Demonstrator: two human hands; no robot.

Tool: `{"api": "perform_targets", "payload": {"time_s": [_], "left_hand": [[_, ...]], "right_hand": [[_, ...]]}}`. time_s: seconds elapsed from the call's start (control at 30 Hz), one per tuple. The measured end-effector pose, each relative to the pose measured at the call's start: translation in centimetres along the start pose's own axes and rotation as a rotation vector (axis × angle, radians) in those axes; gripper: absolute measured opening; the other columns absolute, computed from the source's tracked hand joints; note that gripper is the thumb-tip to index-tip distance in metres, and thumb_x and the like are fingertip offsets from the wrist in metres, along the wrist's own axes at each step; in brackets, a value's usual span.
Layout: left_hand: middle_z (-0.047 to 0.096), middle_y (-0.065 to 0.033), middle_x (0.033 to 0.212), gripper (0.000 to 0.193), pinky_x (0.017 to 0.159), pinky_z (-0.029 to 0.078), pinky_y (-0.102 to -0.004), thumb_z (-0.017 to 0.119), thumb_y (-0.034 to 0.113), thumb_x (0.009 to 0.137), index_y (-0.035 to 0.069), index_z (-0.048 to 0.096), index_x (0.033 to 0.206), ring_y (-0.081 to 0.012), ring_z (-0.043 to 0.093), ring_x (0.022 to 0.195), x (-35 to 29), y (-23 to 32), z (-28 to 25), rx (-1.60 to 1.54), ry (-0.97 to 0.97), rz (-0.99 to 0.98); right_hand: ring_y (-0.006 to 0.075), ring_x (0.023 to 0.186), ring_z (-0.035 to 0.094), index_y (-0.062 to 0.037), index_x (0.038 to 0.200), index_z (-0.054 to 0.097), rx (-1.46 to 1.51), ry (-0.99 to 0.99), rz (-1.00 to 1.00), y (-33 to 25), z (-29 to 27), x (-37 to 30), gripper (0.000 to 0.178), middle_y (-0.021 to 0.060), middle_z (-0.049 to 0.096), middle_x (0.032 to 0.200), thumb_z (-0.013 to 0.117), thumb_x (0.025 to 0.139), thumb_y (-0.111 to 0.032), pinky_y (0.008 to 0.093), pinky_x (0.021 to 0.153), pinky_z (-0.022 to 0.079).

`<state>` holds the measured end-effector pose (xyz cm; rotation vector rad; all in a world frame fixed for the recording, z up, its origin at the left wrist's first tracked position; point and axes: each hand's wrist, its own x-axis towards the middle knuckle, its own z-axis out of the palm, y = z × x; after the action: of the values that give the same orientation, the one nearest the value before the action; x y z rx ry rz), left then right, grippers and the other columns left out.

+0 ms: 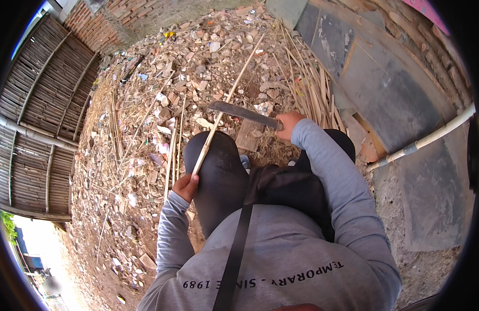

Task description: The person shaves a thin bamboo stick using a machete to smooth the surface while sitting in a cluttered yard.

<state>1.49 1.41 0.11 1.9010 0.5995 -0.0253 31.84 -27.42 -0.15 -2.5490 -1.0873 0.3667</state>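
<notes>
My left hand (185, 187) is closed around the near end of a long, pale bamboo strip (219, 118), which slants away up and to the right across my left knee. In my right hand (290, 125) is the handle of a machete (244, 113). Its dark, broad blade points left, and its tip end reaches close to the strip; whether they touch I cannot tell. Below the blade a small wooden block (249, 136) lies on the ground between my knees.
Split bamboo strips (317, 96) lie in a pile at the right, with more strips (173, 150) beside my left knee. Broken brick and rubble cover the ground. Grey boards (389, 88) lean along the right side, near a pale pole (431, 137). A bamboo wall (42, 78) stands left.
</notes>
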Motion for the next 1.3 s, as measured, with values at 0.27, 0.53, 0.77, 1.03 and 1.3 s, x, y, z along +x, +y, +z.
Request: {"api": "perform_targets", "payload": {"time_s": [0.27,0.53,0.77,1.03,1.3], "left_hand": [[0.047,0.0046,0.061,0.035,0.05,0.034,-0.0211,0.055,0.037,0.093,0.005,0.058,0.08,-0.0053,0.043,0.055,0.3,-0.7,0.0,-0.148,-0.023,-0.042],[0.045,0.0051,0.061,0.032,0.046,0.03,-0.0208,0.055,0.036,0.093,0.005,0.057,0.082,-0.0049,0.04,0.051,0.7,-1.3,-0.3,-0.257,-0.075,-0.036],[0.045,0.005,0.061,0.032,0.046,0.03,-0.0203,0.054,0.035,0.093,0.005,0.056,0.082,-0.005,0.039,0.051,1.0,-1.8,-0.5,-0.235,-0.111,0.001],[0.046,0.0046,0.064,0.03,0.047,0.03,-0.0198,0.056,0.034,0.093,0.004,0.058,0.085,-0.0049,0.04,0.052,1.2,-2.1,-0.5,-0.369,-0.101,-0.101],[0.045,0.0045,0.06,0.033,0.046,0.029,-0.0199,0.056,0.036,0.092,0.005,0.057,0.081,-0.0049,0.039,0.05,1.2,-1.9,-0.4,-0.317,-0.076,-0.087]], "right_hand": [[0.0333,0.088,0.062,-0.0109,0.101,0.063,0.01,-0.015,-0.002,-0.1,0.0,-0.1,0.038,0.0159,0.065,0.088,0.067,0.069,-0.033,0.0422,0.08,0.049],[0.0333,0.089,0.062,-0.0096,0.101,0.062,0.013,-0.06,-0.003,0.0,0.0,0.0,0.041,0.0157,0.065,0.089,0.068,0.071,-0.035,0.0418,0.081,0.049],[0.0331,0.088,0.062,-0.009,0.101,0.062,0.019,-0.058,0.01,-0.1,-0.1,-0.2,0.041,0.0153,0.065,0.088,0.068,0.071,-0.035,0.0415,0.08,0.049],[0.0345,0.083,0.063,-0.0103,0.099,0.062,0.026,-0.027,-0.021,0.1,0.2,-0.1,0.039,0.0174,0.065,0.083,0.067,0.07,-0.035,0.042,0.077,0.05],[0.0345,0.085,0.062,-0.0101,0.098,0.062,0.02,-0.025,-0.018,0.2,0.5,0.0,0.038,0.0174,0.065,0.084,0.068,0.07,-0.036,0.042,0.078,0.049]]}}
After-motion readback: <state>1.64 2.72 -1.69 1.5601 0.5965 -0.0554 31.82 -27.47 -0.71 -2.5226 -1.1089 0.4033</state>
